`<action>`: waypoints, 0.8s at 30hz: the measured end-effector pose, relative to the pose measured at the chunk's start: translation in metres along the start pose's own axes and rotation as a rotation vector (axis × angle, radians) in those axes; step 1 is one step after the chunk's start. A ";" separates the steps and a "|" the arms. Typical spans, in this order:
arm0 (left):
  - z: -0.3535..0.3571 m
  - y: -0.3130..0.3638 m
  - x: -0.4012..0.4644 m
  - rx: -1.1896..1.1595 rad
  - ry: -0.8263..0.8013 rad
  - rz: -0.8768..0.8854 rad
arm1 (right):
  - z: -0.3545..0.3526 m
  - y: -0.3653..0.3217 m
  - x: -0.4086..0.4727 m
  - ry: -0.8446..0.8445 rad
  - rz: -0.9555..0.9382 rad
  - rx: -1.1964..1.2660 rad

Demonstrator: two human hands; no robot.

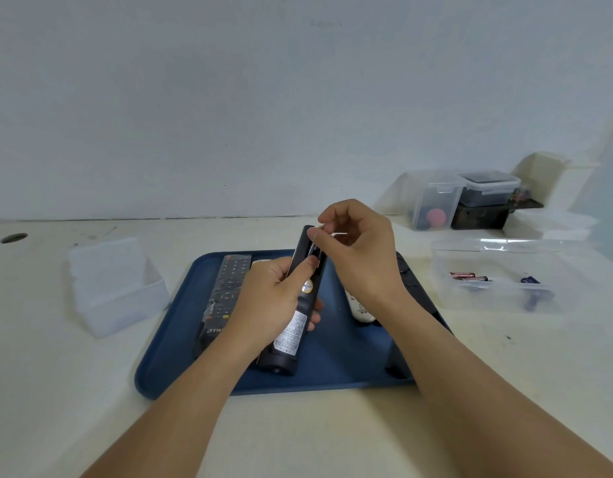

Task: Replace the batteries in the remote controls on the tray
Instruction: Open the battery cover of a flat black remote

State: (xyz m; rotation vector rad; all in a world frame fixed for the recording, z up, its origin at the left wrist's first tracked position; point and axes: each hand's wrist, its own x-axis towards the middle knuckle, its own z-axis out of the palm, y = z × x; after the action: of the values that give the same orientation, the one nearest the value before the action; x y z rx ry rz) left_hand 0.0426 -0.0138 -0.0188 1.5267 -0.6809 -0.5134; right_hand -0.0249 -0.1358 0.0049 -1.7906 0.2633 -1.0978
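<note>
Working on the first unit: left hand (263, 298) grips the long black plastic remote (300, 305) back-up over the blue tray (167, 357), right hand (353, 250) pinching at its open battery bay; the grey button remote (225, 294) and white remote (362, 310) on the tray look untouched.

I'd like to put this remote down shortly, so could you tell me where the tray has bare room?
The blue plastic tray is bare along its near edge, between the grey buttoned remote and the white remote. Its far half is crowded by both hands and the black remote.
</note>
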 end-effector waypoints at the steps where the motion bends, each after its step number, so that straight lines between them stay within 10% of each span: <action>1: 0.001 0.000 0.000 -0.014 -0.002 -0.007 | 0.000 -0.001 0.000 0.034 0.059 0.103; 6: 0.001 0.002 0.001 -0.156 -0.042 -0.097 | -0.009 0.006 0.018 0.205 0.634 0.974; 10: 0.000 0.005 0.002 -0.220 -0.088 -0.161 | -0.017 0.018 0.027 0.233 0.922 1.187; 14: -0.003 0.006 0.001 -0.234 -0.119 -0.194 | -0.018 0.023 0.025 0.009 0.934 0.793; 18: -0.013 0.012 0.001 -0.214 -0.279 -0.280 | -0.022 0.014 0.020 -0.320 0.545 0.068; 24: -0.070 0.017 0.015 -1.025 -0.410 -0.297 | -0.030 0.009 0.019 -0.338 0.579 0.312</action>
State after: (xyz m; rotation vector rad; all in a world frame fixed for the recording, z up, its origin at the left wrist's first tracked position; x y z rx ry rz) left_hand 0.0989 0.0267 0.0049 0.5418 -0.3732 -1.2002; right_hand -0.0343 -0.1703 0.0120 -1.4542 0.3540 -0.3926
